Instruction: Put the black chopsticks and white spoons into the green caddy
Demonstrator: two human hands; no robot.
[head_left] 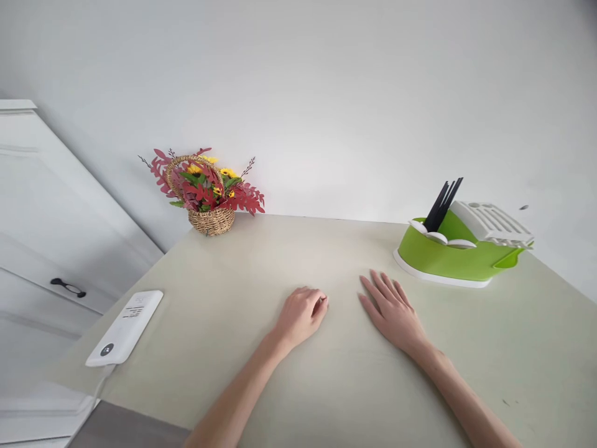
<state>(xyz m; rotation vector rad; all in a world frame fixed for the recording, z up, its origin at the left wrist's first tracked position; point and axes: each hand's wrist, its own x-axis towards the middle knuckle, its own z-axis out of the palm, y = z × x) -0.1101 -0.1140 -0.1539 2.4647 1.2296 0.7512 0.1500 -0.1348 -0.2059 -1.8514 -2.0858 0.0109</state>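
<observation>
My left hand (303, 314) rests on the pale tabletop (336, 392), its fingers curled into a loose fist. A small gap shows by the thumb, but what the fingers hold, if anything, is hidden. To its right, my right hand (394, 311) lies flat, palm down, with the fingers stretched out and touching only the table. Closest to that hand stands a green and white utensil holder (438, 258). Several black chopsticks (443, 205) lean upright in its left part, and a white slotted top (494, 223) covers its right part.
A woven basket (211, 221) of red leaves and yellow flowers stands at the back left by the wall. Near the left edge lies a white power strip (125, 328), its cable running over the edge. A white cabinet (56, 230) with a dark handle adjoins the table's left side.
</observation>
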